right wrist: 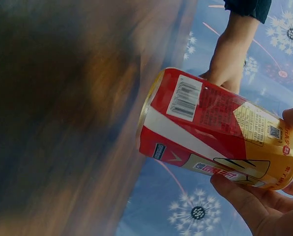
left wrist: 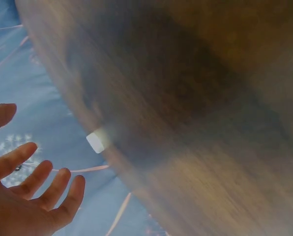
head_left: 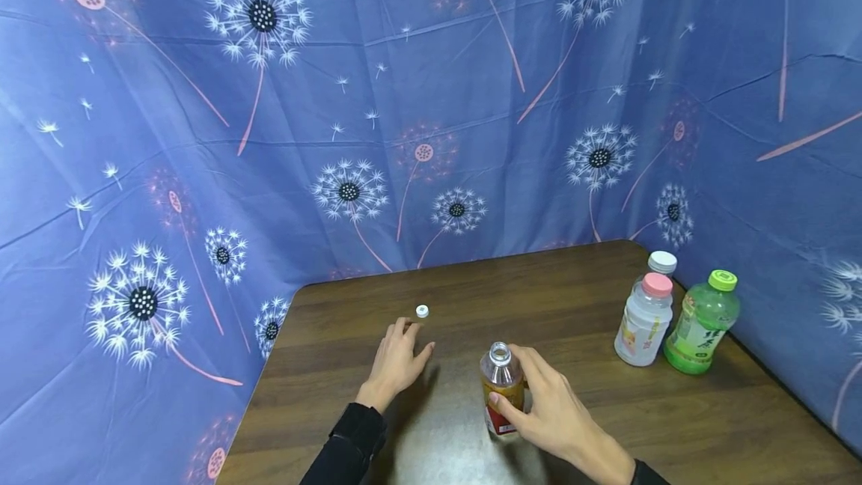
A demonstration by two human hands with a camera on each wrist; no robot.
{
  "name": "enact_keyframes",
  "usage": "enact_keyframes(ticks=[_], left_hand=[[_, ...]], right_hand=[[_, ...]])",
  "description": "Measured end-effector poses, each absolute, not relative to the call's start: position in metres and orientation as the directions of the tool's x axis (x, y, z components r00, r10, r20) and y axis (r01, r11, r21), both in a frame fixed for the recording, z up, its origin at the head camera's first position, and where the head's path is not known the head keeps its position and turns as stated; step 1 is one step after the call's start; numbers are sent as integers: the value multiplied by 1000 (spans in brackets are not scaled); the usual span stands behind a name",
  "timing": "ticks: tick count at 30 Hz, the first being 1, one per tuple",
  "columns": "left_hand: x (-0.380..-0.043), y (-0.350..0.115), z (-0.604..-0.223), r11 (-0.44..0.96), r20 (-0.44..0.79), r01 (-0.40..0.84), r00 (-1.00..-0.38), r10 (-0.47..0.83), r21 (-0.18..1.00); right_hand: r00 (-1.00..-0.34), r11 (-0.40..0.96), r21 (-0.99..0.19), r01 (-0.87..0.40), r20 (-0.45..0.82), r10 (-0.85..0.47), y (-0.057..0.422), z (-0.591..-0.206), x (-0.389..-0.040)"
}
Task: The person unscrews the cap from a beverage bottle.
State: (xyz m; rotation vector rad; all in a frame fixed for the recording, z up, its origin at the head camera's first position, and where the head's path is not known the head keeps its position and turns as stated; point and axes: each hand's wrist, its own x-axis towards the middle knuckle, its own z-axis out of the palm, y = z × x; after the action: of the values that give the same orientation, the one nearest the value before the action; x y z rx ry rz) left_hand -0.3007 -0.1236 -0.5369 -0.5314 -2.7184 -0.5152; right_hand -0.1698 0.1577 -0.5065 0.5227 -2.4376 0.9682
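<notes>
My right hand [head_left: 559, 410] grips an uncapped clear bottle [head_left: 500, 376] with a gold and red label, thumb on the near side and fingers behind. The bottle stands upright at the front middle of the table; its red base with a barcode [right wrist: 185, 98] shows large in the right wrist view. Reaching forward to its left, my left hand [head_left: 396, 365] has loosely bent fingers and holds nothing. Just past those fingertips lies a small white cap [head_left: 422, 310] on the table, also visible in the left wrist view as a white piece [left wrist: 95, 141].
At the table's right side stand a white bottle with a pink lid [head_left: 643, 324], a white-lidded bottle [head_left: 663, 263] behind it, and a green bottle [head_left: 702, 328]. The brown wooden table [head_left: 539, 290] meets a blue dandelion-print cloth [head_left: 431, 96] at the back and right.
</notes>
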Motion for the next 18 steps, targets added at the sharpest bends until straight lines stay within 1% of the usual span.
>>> enact_keyframes(ticks=[8, 13, 18], left_hand=[[-328, -122, -543, 874, 338, 386, -898, 283, 294], [-343, -122, -541, 878, 257, 367, -920, 295, 307], [-360, -123, -535, 905, 202, 326, -939, 278, 272]], right_hand=[[-851, 661, -581, -475, 493, -178, 159, -514, -168], [-870, 662, -601, -448, 462, -170, 159, -516, -169], [-874, 657, -610, -443, 456, -165, 156, -518, -170]])
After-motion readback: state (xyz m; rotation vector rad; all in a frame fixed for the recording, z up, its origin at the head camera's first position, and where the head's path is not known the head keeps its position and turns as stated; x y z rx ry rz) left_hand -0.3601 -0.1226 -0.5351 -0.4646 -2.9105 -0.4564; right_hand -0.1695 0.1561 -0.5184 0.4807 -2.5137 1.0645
